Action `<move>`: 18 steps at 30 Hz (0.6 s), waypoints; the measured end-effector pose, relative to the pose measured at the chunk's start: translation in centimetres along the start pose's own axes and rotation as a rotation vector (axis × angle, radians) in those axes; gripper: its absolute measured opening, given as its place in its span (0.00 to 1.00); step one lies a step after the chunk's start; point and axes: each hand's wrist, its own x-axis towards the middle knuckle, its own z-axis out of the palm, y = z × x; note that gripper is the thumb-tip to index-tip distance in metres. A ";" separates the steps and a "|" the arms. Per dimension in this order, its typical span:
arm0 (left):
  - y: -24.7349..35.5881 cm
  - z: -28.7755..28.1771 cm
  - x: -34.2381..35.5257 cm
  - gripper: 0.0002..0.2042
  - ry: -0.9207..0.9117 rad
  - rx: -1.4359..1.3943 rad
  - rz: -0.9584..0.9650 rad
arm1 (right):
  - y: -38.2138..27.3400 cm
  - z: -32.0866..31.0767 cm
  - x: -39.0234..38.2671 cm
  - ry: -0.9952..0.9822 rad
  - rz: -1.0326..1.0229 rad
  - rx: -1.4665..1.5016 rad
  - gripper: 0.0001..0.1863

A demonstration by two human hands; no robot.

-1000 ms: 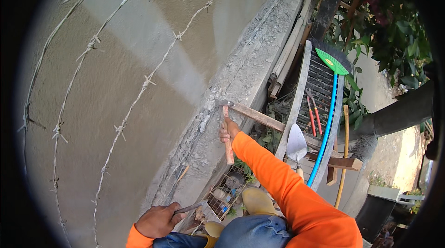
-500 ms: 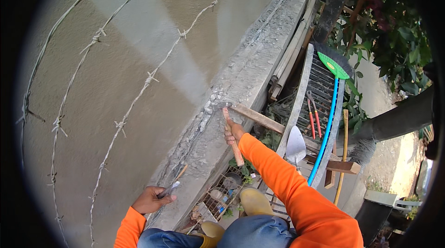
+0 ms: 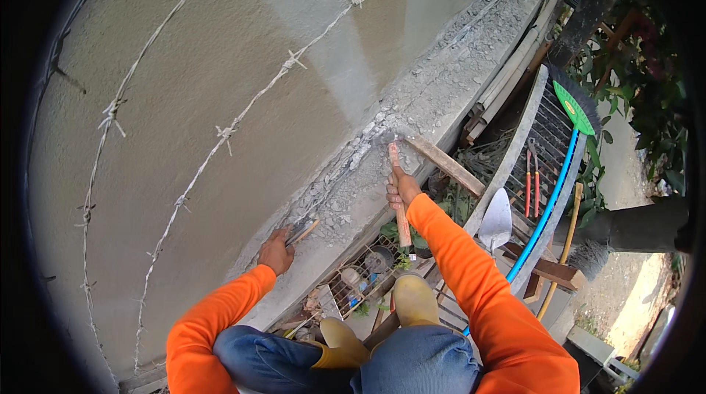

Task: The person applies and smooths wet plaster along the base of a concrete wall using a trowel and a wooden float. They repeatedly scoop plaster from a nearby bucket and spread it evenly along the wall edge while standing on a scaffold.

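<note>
My right hand [image 3: 402,189] is wrapped round the worn wooden handle of a hammer [image 3: 403,226]. Its dark head [image 3: 387,138] is over the chipped concrete ledge [image 3: 434,92], partly lost against the rubble. Lower on the same ledge, my left hand [image 3: 276,250] grips a short grey metal chisel [image 3: 299,232], close to the broken groove along the wall's foot. A thin wood sliver [image 3: 312,229] shows beside the chisel. Where the chisel's working end meets the concrete is hard to make out.
Barbed wire [image 3: 228,131] runs in strands before the wall [image 3: 220,48]. A wood plank [image 3: 447,164] reaches the ledge. On the slatted platform [image 3: 515,136] lie a trowel [image 3: 496,219], red-handled pincers [image 3: 532,180] and a blue-handled broom [image 3: 572,108]. My yellow boots [image 3: 416,298] are below.
My left hand has moved forward with the chisel, from above the ledge's near end to the groove by the wall. My right hand still grips the hammer. The whole view has shifted.
</note>
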 end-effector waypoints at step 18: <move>-0.6 0.6 3.7 0.18 0.011 -0.280 -0.262 | 5.4 1.5 -4.0 0.195 -0.099 -0.049 0.25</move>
